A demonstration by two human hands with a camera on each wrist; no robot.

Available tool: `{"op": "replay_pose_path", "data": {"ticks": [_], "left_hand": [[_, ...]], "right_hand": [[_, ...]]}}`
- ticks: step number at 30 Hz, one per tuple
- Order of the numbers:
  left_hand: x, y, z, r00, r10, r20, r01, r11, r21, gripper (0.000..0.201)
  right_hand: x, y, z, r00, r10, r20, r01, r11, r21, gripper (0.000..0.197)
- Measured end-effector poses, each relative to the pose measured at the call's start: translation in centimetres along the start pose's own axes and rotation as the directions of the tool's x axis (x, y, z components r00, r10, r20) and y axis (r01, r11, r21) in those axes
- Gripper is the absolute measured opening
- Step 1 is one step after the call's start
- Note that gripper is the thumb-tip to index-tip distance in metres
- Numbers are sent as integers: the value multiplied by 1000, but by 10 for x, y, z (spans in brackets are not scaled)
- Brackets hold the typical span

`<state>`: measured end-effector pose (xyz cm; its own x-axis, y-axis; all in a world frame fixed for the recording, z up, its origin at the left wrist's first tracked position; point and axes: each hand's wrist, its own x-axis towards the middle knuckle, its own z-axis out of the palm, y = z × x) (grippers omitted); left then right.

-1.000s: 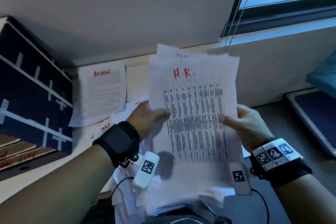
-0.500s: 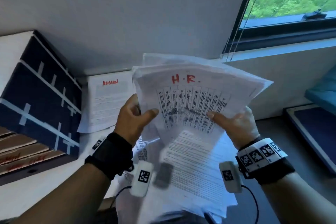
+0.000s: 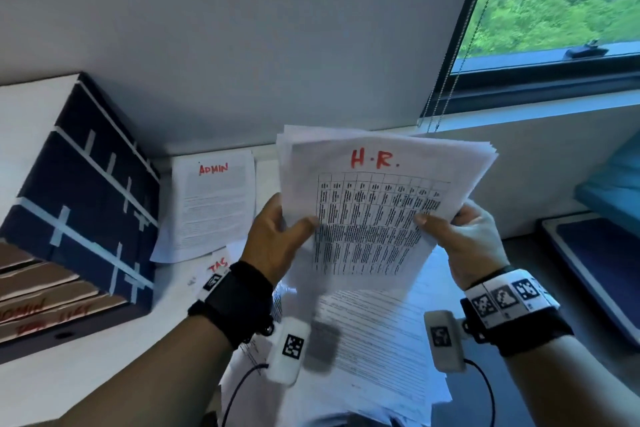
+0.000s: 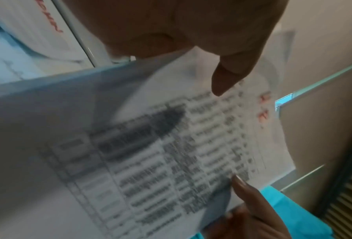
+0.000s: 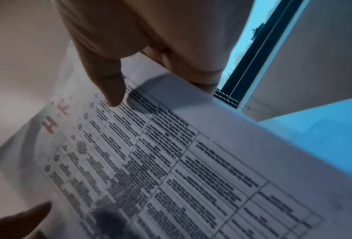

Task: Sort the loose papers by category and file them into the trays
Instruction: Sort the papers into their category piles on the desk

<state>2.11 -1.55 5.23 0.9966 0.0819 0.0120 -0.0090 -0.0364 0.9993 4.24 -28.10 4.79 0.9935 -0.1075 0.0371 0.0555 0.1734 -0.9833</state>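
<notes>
Left of the hands, trays (image 3: 79, 204) stand by an ADMIN sheet (image 3: 211, 208). The left hand (image 3: 273, 239) and right hand (image 3: 464, 243) both pinch the H.R. stack (image 3: 374, 204), raised between them, thumbs on the top page.

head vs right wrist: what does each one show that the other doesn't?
Only the head view shows the ADMIN sheet lying on the desk, the dark tray stack at left, and both wrists. Only the right wrist view shows the table print on the H.R. sheet close enough to make out cell borders. Both show the H.R. sheet topping a held stack, the left hand and right hand pinching it.
</notes>
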Motion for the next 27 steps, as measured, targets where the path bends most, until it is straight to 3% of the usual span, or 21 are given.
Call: {"op": "replay_pose_path", "data": {"ticks": [2,6,12,15,18,20,22,23,25,27], "left_hand": [[-2,-1,10,1000,12,15,-12,999,-36,36],[5,2,9,994,78,-82,-84,993,-81,30],[-1,-22,12,999,50,-15,-51,997,-58,46],[2,-36,11,999,-46,1,46,999,8,32],[4,-44,12,990,-140,29,136,984,111,20],[5,-37,13,999,-42,26,39,992,121,30],[5,-26,11,996,88,25,-91,982,166,29],[7,-23,8,995,96,8,-96,984,150,26],[12,-21,1,999,46,-18,-45,997,69,28],[24,-24,-12,996,-81,-30,82,996,24,28]], "right_hand": [[-5,2,4,1000,5,5,-5,1000,-2,38],[-4,-6,4,999,-36,6,36,999,17,35],[0,1,7,1000,9,20,-9,1000,9,25],[1,22,-3,998,68,-16,-69,992,-106,36],[-1,37,-4,992,127,-8,-126,966,-227,22],[1,27,-2,994,105,-22,-107,961,-256,15],[5,8,-1,998,62,32,-55,980,-191,17],[7,0,-1,994,63,84,-51,989,-137,23],[7,3,-4,970,172,171,-162,984,-72,36],[-5,22,-6,912,349,217,-333,937,-107,42]]}}
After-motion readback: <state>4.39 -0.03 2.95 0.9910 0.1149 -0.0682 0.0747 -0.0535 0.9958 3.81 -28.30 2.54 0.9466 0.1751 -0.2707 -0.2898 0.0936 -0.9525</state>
